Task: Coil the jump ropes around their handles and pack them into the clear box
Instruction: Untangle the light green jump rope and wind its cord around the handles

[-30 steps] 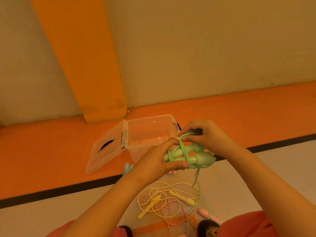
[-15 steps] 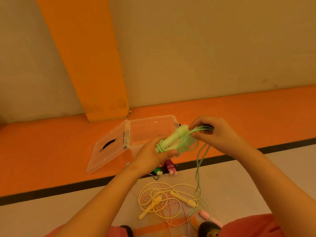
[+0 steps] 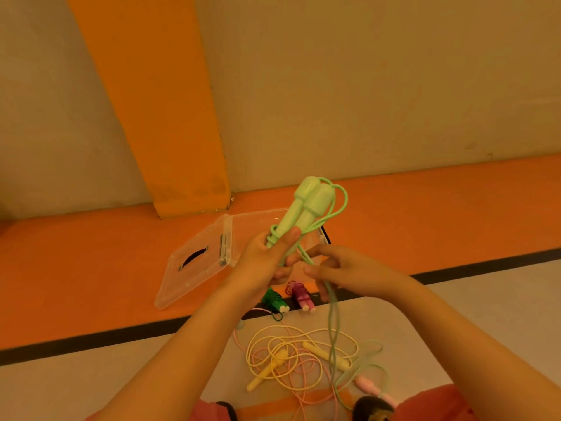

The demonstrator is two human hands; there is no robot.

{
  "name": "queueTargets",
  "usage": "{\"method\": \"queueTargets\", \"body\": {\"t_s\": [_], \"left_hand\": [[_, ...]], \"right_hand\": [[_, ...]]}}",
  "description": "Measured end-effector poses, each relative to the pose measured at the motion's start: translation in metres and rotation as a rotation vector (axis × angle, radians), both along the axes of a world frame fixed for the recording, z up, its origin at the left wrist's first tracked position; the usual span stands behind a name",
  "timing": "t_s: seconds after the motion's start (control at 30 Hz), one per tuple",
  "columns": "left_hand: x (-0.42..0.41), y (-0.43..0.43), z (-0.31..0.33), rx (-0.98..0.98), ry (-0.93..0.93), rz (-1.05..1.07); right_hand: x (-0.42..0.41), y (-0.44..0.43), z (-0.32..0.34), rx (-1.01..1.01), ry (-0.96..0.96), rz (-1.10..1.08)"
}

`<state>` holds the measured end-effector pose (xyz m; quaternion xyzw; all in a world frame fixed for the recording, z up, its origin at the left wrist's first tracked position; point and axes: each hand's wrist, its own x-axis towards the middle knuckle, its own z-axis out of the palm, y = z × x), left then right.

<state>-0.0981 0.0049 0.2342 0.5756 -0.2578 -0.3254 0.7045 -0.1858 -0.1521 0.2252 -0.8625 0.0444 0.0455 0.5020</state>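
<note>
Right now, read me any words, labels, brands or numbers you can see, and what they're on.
None. No print shows on the clear box, its lid, the light green handles in the left hand, the green cord in the right hand, or the floor ropes.

No lettering, label, brand, number or sign could be read anywhere in the view. The pale green plastic jump-rope handles [image 3: 312,202], the clear plastic box [image 3: 261,221] and its flat clear lid [image 3: 188,278] showed no legible marking.
</note>
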Motion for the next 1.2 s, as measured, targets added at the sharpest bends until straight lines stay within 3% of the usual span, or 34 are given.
{"method": "queueTargets", "body": {"t_s": [0.17,0.3,0.5,0.67,0.8,0.87,1.0,1.2], "left_hand": [[0.005,-0.002,0.003,-0.048,0.024,0.033],[0.011,-0.001,0.002,-0.074,0.081,0.082],[0.025,0.003,0.003,-0.049,0.077,0.200],[0.034,0.000,-0.013,0.258,-0.288,0.390],[0.033,-0.003,-0.020,0.500,-0.649,0.346],[0.030,-0.001,-0.017,0.550,-0.702,0.195],[0.021,0.009,-0.005,0.446,-0.585,-0.084],[-0.005,0.007,-0.009,0.729,-0.971,-0.254]], "right_hand": [[0.009,0.013,-0.002,0.067,-0.155,-0.110],[0.011,0.013,0.004,-0.225,-0.190,-0.155],[0.003,0.008,0.003,-0.412,-0.137,-0.182],[-0.003,0.015,0.018,-0.729,-0.281,-0.199],[-0.004,0.018,0.024,-0.903,-0.376,-0.170],[-0.003,0.012,0.026,-0.872,-0.443,-0.147],[-0.004,-0.008,0.025,-0.670,-0.502,-0.103],[-0.006,-0.004,0.019,-0.530,-0.344,0.057]]}}
